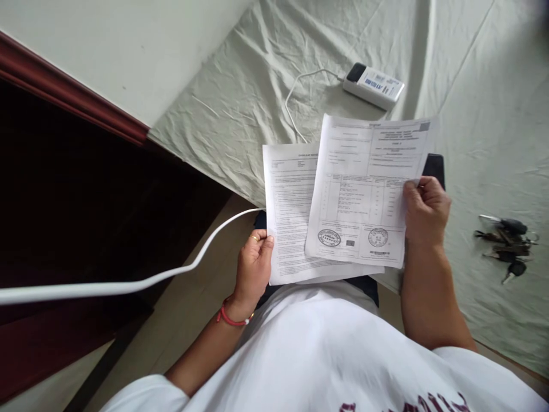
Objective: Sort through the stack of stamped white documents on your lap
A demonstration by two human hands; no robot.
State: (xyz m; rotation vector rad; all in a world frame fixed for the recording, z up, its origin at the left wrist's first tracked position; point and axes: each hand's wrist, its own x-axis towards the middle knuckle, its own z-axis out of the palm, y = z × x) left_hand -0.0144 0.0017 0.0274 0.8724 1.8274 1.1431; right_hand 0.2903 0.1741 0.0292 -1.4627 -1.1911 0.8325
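My left hand (254, 260) pinches the left edge of a densely printed sheet of paper (289, 229), thumb on top. A red bracelet (234, 315) circles that wrist. My right hand (426, 209) grips the right edge of a second sheet, a printed form (364, 194) with a table and two round stamps near its bottom. This form overlaps the right part of the other sheet and hides much of its text. Both papers are held up in front of my white shirt (326, 343). Behind my right hand a dark flat object (435, 169) partly shows.
A white power bank (373, 86) with a thin cable lies on the wrinkled pale green cloth (231, 114). To the right rests a bunch of keys (506, 243). A thick white cable (171, 277) crosses from the left edge to behind the papers. Dark red wood (72, 91) edges the left side.
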